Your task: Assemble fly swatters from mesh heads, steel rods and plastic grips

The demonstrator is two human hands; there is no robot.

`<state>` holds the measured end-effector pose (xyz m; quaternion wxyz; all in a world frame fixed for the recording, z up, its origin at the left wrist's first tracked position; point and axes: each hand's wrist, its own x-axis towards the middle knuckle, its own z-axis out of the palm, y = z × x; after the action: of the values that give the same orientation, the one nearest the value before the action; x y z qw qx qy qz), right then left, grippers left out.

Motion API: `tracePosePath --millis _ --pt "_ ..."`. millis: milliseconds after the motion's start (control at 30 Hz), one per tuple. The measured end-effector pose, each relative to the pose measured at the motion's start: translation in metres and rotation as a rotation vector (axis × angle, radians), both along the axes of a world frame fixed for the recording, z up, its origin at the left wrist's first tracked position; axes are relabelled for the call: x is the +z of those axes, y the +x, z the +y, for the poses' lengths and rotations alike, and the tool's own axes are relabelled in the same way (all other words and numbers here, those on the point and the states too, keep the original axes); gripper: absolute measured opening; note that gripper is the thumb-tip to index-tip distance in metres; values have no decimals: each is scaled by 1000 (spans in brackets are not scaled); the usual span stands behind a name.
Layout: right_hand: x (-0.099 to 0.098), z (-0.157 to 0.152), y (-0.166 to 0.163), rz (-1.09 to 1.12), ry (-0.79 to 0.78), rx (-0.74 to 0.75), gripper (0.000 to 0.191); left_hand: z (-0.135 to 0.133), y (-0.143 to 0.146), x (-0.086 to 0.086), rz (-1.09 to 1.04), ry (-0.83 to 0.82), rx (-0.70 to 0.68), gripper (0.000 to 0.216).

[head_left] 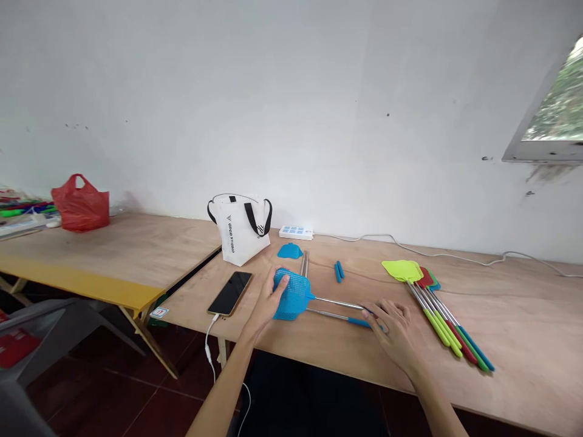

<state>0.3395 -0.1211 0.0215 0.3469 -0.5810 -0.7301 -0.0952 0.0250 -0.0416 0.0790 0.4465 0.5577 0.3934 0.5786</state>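
A blue fly swatter (297, 296) with a mesh head and thin metal rod is held across the front of the table. My left hand (269, 297) is closed on its head, thumb on top. At the handle end, my right hand (395, 332) has its fingers closed round the swatter, hiding most of the grip. Just below runs a second metal rod with a blue handle (359, 322); its far end is covered by the mesh. Behind lie another blue swatter head (290, 250), bare metal rods (305, 263) and two loose blue handles (339, 271).
Several yellow-green, red, green and blue swatters (449, 321) lie bundled at right. A phone (231, 294) on a white cable, a white bag (241, 233) and a power strip (296, 232) are on the table. A red plastic bag (82, 206) stands on the left table.
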Motion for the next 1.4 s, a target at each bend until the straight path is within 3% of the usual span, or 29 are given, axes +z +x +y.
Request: tracePosePath --millis 133,400,667,867,1100,1400 --pt "7 -4 -6 11 -100 77 36 -4 7 -1 102 77 -38 35" --pt "13 -11 -26 81 -199 126 35 -7 22 -6 63 15 -82 39" --pt "9 -9 -39 -3 -124 108 40 -18 33 -4 16 -66 -179 38" --pt "12 -8 -34 -52 -72 107 39 -15 26 6 81 -61 -243 37" --pt "12 -12 -48 -148 0 149 45 -20 39 -3 88 -38 -270 39" --pt "17 -15 -48 -161 28 173 38 -20 42 -5 83 -47 -304 41"
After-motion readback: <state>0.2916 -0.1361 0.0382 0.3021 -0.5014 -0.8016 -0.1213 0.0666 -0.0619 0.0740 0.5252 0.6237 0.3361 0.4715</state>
